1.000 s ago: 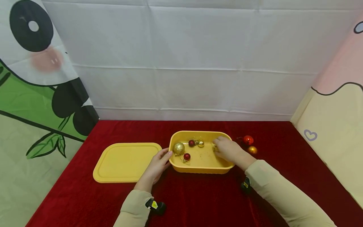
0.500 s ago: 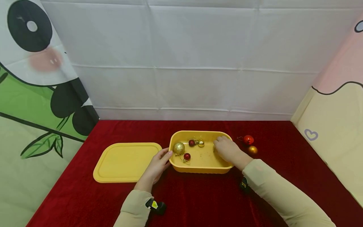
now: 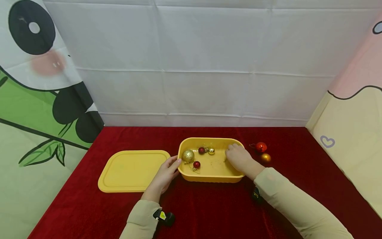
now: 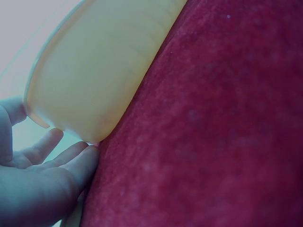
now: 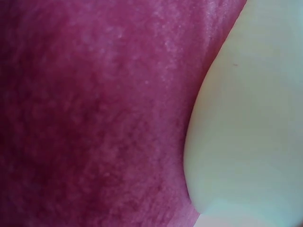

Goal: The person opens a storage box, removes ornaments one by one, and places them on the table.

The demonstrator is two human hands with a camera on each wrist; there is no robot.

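Note:
A yellow plastic box [image 3: 212,179] stands uncovered on the table, its side wall also in both wrist views. My left hand [image 3: 163,175] holds its left end, the thumb at the rim and the other fingers against the outer wall. Inside lie a glittery gold Christmas bauble [image 3: 188,156], a dark red bauble [image 3: 201,150], a small gold bauble [image 3: 211,151] and a small red bauble [image 3: 196,164]. My right hand [image 3: 238,156] reaches down into the box's right end, fingers bent around a small gold ornament that is mostly hidden. The right wrist view misses that hand's fingers.
Left of the box lies its flat yellow lid [image 3: 131,171]. Right of it, a red bauble [image 3: 261,147] and an orange-gold bauble [image 3: 265,158] rest on the dark red cloth [image 3: 209,212]. A white fabric wall [image 3: 206,93] rises behind the table.
My right hand has shifted slightly within the box, and the gold bit at its fingertips is now mostly covered. The left hand, box and other baubles stay put.

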